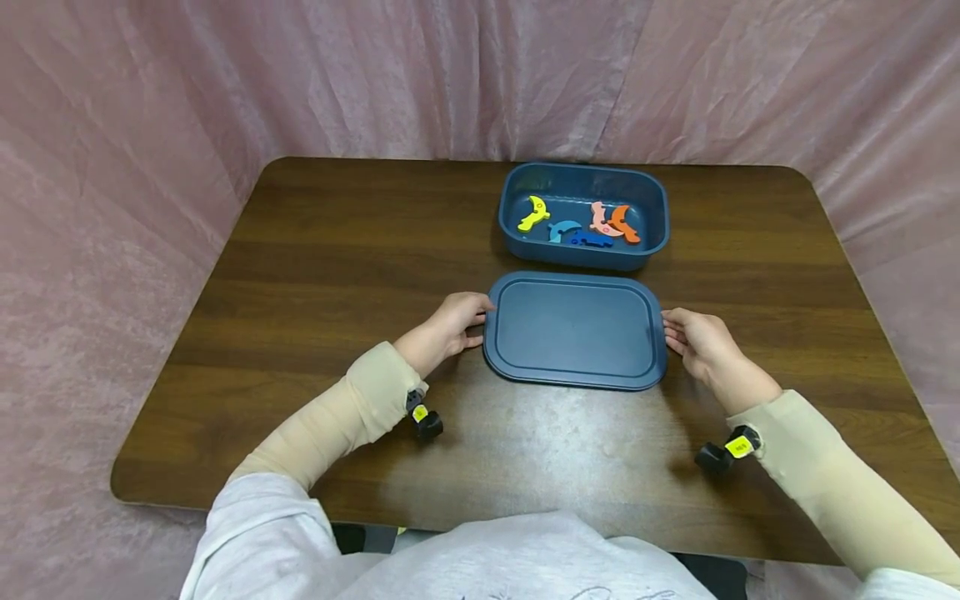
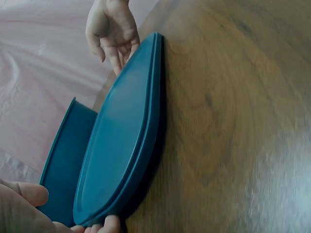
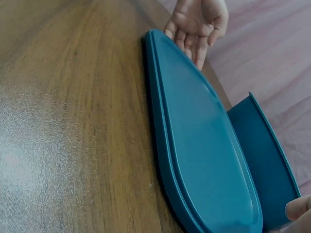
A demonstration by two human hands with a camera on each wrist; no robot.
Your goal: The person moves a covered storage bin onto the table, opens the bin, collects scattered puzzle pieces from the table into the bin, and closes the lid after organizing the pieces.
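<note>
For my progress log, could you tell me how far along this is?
Done: toy pieces lie in the open box. In hand: the left hand and right hand touch the lid's ends, flat on the table. Left: the box is uncovered.

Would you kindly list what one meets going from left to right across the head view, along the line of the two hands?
Left hand → blue lid, flat on the wooden table → right hand.
</note>
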